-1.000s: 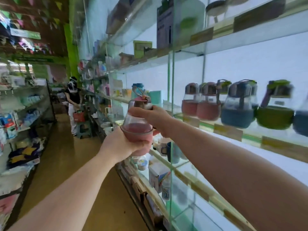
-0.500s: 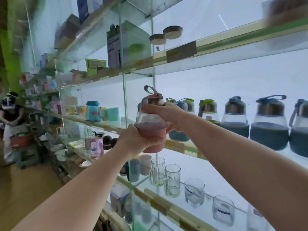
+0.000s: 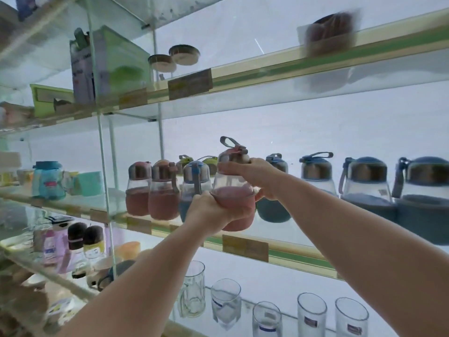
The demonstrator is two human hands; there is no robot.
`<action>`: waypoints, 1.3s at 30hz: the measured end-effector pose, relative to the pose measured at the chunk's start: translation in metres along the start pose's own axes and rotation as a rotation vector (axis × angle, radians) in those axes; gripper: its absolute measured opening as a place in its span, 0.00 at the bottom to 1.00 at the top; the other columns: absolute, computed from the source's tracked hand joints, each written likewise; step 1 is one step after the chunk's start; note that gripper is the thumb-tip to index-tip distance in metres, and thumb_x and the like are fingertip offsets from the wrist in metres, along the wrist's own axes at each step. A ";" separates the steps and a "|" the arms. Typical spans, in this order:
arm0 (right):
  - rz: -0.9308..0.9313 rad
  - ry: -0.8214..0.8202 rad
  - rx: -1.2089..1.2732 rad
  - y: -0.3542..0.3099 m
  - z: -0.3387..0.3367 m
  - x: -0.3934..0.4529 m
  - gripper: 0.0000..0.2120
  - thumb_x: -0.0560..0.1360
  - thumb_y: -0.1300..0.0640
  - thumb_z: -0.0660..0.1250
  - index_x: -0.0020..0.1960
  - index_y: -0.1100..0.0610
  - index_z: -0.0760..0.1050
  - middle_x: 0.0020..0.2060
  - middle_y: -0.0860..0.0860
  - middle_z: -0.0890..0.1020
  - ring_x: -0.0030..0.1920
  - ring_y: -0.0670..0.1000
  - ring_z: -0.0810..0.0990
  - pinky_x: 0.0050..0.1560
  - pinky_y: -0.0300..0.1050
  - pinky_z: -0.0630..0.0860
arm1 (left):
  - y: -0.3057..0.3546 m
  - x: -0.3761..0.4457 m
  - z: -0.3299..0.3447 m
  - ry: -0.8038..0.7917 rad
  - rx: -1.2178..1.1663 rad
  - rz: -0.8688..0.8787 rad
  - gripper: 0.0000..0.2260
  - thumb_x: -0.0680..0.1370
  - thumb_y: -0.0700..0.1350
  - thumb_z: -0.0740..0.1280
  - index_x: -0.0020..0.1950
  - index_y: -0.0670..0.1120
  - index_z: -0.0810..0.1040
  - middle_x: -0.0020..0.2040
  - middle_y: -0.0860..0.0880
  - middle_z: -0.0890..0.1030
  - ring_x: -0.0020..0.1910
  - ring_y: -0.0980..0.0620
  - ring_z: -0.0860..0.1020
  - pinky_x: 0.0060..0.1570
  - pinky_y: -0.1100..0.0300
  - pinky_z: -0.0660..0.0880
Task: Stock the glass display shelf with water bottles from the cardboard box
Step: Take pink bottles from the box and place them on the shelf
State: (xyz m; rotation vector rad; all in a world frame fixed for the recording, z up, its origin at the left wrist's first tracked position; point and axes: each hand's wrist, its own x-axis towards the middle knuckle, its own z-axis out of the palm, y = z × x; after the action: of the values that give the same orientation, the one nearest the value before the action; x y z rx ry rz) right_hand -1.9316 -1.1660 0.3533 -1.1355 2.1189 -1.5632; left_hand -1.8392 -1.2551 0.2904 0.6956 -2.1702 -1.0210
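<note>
the pink bottle (image 3: 233, 190) hangs just in front of the glass shelf (image 3: 245, 246) edge, in the gap between a blue-lidded bottle (image 3: 194, 181) and a dark blue bottle (image 3: 273, 205). the left hand (image 3: 211, 211) wraps its soft pink sleeve at the base; the right hand (image 3: 252, 173) curls round the neck under the lid. likely light and empty, the clear upper body stiff, slippery and breakable, so the sleeve is the safer hold. two pink bottles (image 3: 150, 193) stand further left of it.

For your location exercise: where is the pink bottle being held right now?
In the head view, centre: the pink bottle is held by the left hand and right hand at the middle shelf, before the blue bottle.
</note>
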 end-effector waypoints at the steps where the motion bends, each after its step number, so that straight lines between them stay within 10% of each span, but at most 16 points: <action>1: -0.001 0.009 -0.005 0.004 -0.002 0.004 0.13 0.68 0.44 0.73 0.46 0.51 0.77 0.42 0.49 0.79 0.43 0.48 0.78 0.40 0.46 0.78 | 0.000 0.004 0.004 -0.016 -0.008 -0.001 0.35 0.59 0.55 0.80 0.62 0.44 0.75 0.55 0.49 0.78 0.49 0.53 0.77 0.45 0.63 0.72; 5: 0.032 0.050 -0.031 0.022 0.000 0.022 0.26 0.65 0.40 0.74 0.57 0.53 0.78 0.51 0.53 0.81 0.52 0.54 0.80 0.54 0.54 0.79 | -0.006 0.015 0.014 -0.038 0.031 0.014 0.30 0.60 0.53 0.80 0.59 0.46 0.79 0.50 0.51 0.81 0.46 0.54 0.78 0.40 0.64 0.71; 14: 0.042 0.018 -0.054 0.033 0.006 0.042 0.30 0.65 0.39 0.74 0.62 0.52 0.73 0.51 0.51 0.80 0.47 0.50 0.78 0.38 0.44 0.74 | -0.014 0.028 0.027 0.044 0.181 -0.012 0.37 0.60 0.60 0.77 0.63 0.45 0.74 0.56 0.48 0.77 0.50 0.52 0.77 0.47 0.60 0.74; 21: 0.043 -0.016 -0.198 0.027 0.004 0.044 0.36 0.65 0.39 0.74 0.67 0.54 0.68 0.56 0.52 0.76 0.53 0.53 0.75 0.49 0.48 0.74 | -0.011 0.016 0.030 0.095 0.260 -0.001 0.43 0.64 0.62 0.74 0.71 0.46 0.60 0.64 0.45 0.67 0.61 0.47 0.72 0.56 0.58 0.72; 39: -0.048 0.102 -0.240 0.001 0.001 0.018 0.26 0.74 0.39 0.64 0.58 0.60 0.74 0.53 0.56 0.79 0.47 0.51 0.74 0.47 0.44 0.70 | -0.005 0.002 0.019 0.147 0.168 0.027 0.43 0.67 0.60 0.73 0.73 0.46 0.56 0.67 0.45 0.65 0.65 0.47 0.69 0.60 0.55 0.71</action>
State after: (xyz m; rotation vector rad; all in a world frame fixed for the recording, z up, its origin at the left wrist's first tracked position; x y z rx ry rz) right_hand -1.9437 -1.1795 0.3560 -1.2115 2.4164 -1.4446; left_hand -1.8538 -1.2504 0.2776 0.7909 -2.1468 -0.7552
